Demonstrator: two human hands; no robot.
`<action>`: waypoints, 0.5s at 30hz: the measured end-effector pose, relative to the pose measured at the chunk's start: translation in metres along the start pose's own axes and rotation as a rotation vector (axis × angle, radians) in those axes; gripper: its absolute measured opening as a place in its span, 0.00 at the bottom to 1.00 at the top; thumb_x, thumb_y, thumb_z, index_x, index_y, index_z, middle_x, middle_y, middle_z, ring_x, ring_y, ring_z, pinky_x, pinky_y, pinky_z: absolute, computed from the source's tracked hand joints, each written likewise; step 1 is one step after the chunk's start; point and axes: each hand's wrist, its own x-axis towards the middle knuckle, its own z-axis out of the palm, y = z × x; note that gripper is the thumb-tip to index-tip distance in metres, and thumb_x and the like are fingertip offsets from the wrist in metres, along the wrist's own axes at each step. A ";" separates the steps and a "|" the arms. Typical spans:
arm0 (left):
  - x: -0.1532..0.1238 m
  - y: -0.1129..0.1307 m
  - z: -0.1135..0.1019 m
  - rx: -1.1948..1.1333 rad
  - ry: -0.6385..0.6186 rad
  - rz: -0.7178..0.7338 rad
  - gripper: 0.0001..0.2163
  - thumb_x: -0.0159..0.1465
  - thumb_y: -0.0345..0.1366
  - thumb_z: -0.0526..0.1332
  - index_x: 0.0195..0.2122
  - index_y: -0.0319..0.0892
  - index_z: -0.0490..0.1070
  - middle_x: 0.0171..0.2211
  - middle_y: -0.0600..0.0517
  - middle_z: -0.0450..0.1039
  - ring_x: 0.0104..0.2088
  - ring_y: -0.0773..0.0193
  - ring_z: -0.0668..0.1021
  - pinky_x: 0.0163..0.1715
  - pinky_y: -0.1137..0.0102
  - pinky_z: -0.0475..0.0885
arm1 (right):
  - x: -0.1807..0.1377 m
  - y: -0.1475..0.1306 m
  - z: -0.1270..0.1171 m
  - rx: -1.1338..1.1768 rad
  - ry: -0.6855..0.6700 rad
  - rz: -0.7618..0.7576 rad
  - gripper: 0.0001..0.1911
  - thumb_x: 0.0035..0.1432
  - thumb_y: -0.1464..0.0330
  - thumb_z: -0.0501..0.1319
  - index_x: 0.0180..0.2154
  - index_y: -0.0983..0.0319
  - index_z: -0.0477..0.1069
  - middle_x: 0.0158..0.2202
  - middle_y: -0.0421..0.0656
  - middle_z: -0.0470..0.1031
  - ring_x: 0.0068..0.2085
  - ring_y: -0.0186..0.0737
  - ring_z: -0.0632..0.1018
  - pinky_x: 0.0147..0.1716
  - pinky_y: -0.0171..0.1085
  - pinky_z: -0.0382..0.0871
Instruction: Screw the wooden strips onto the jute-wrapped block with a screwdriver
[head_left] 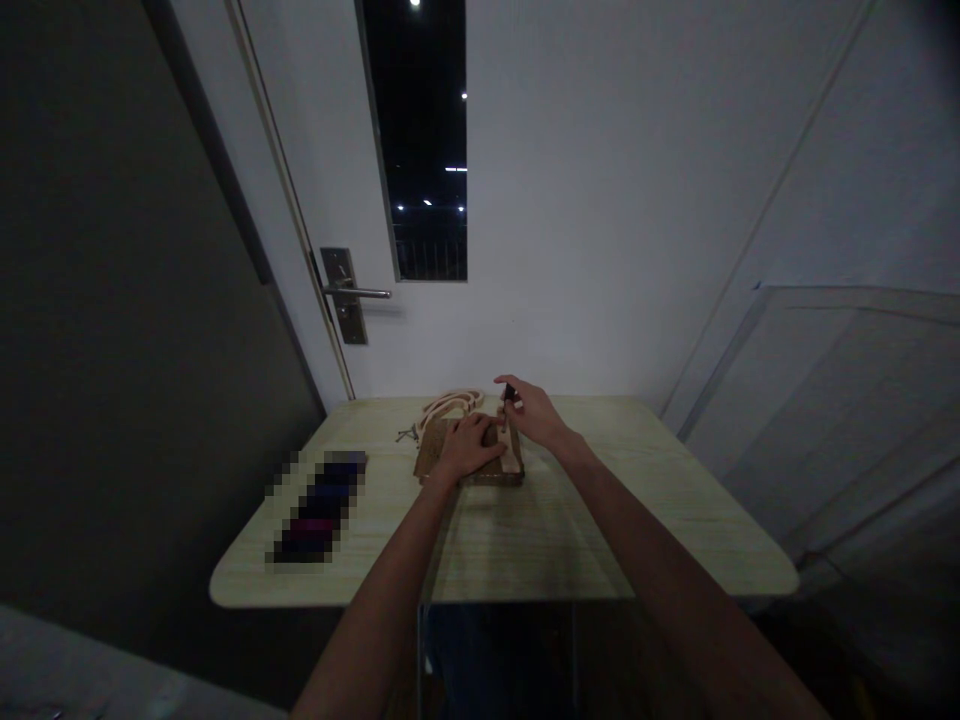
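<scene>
Pouch (427, 452), brown, flat, rectangular

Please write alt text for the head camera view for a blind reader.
A left hand rests on a flat brown rectangular board on a pale wooden table; the right hand holds a small dark tool upright above it.

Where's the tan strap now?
Head view: the coiled tan strap lies near the table's far edge, behind the brown piece under the left hand, left of the right hand pinching a dark tool.
</scene>
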 end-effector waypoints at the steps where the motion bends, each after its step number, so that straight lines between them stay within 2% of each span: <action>1: 0.000 0.000 0.000 0.001 -0.001 0.000 0.21 0.61 0.45 0.59 0.55 0.49 0.65 0.56 0.50 0.66 0.57 0.53 0.67 0.59 0.56 0.57 | 0.000 0.000 0.000 -0.007 -0.004 -0.010 0.26 0.51 0.80 0.53 0.53 0.61 0.66 0.42 0.45 0.76 0.37 0.37 0.76 0.40 0.38 0.71; 5: 0.000 0.001 -0.001 0.003 -0.010 -0.010 0.21 0.61 0.45 0.59 0.55 0.49 0.65 0.55 0.49 0.66 0.57 0.53 0.67 0.59 0.55 0.57 | 0.000 0.000 0.001 -0.078 0.000 -0.030 0.25 0.54 0.79 0.55 0.53 0.60 0.65 0.42 0.46 0.75 0.36 0.37 0.75 0.40 0.37 0.70; 11: 0.000 0.001 0.000 -0.003 -0.007 0.000 0.20 0.62 0.45 0.58 0.55 0.49 0.65 0.55 0.50 0.66 0.58 0.53 0.67 0.59 0.54 0.57 | 0.001 0.005 0.001 -0.151 0.024 -0.037 0.13 0.55 0.75 0.58 0.43 0.61 0.69 0.36 0.43 0.72 0.34 0.37 0.72 0.39 0.37 0.67; 15: 0.000 0.002 -0.001 0.004 -0.019 -0.009 0.20 0.62 0.45 0.58 0.55 0.47 0.66 0.56 0.49 0.66 0.58 0.52 0.67 0.59 0.52 0.57 | 0.001 0.004 0.001 -0.034 -0.003 -0.042 0.17 0.54 0.77 0.56 0.46 0.60 0.66 0.35 0.42 0.72 0.33 0.35 0.72 0.37 0.35 0.68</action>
